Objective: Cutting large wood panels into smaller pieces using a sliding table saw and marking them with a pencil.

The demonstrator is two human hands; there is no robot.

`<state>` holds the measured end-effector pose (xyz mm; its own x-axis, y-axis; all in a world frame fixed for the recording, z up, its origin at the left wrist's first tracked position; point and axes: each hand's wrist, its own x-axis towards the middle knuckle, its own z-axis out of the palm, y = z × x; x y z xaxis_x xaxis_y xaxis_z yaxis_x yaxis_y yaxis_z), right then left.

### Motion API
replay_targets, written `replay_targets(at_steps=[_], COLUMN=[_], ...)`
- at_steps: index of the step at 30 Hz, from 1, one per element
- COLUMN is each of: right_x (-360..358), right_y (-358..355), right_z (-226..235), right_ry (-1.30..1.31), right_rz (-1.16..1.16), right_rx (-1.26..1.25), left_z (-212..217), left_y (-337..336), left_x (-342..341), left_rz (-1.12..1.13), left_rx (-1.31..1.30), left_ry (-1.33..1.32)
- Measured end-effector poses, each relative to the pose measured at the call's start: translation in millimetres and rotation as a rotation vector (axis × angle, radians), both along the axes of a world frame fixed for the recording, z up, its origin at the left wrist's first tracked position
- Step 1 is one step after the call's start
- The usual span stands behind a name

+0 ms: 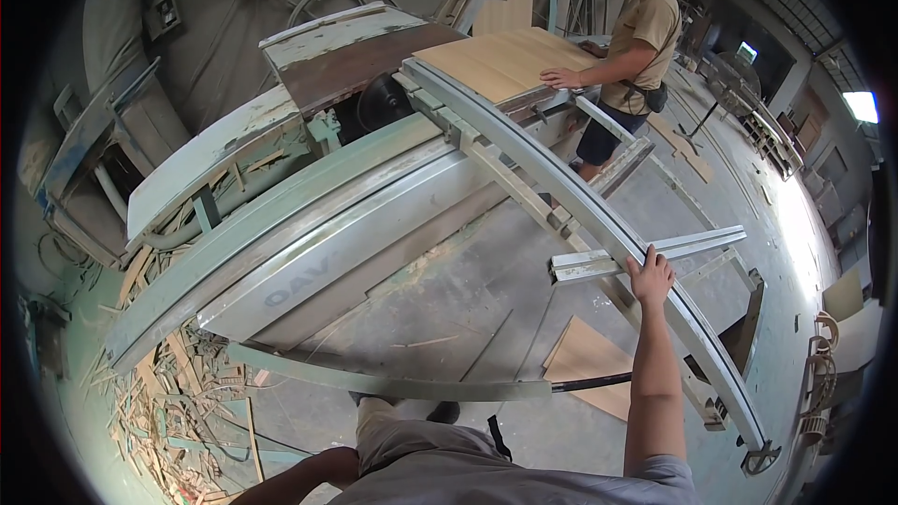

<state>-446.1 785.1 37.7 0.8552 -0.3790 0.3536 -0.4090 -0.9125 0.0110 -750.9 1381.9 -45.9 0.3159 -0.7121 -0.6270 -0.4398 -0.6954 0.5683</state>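
My right hand (652, 278) is closed over the top of a long silver metal fence rail (587, 213), thumb on its left edge and fingers on top. Beside the hand, a shorter grooved aluminium bar (706, 241) crosses the rail. My left hand is out of sight; only part of the left arm shows at the lower edge. At the rail's far end, a tan wooden panel (496, 61) lies flat on the saw table (365, 64). Across from me stands a co-worker (641, 37), one hand on the panel's right edge.
A dark round disc (382, 105) sits beside the long sliding carriage (309, 257). Wood offcuts (178, 383) are heaped at lower left. A curved green arm (393, 385) passes before my legs. Loose boards (591, 365) lie on the floor under the rail. A fan (725, 84) stands behind the co-worker.
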Motion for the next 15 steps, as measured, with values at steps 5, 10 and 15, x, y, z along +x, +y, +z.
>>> replay_targets(at_steps=[5,10,15], right_x=[1.9,1.8,1.0], right_y=[2.5,-2.2,0.1], right_z=[-0.1,-0.8,0.4], right_ry=[0.001,0.022,0.028], right_rz=[-0.003,-0.014,-0.02], right_rx=[0.003,0.013,0.014], left_z=[-15.2,-3.2,-11.4], left_y=[8.0,3.0,6.6], left_x=[-1.2,4.1,-0.5], left_rz=[-0.037,-0.068,0.004], left_rx=[0.007,-0.005,-0.022], left_ry=[-0.024,-0.001,0.009])
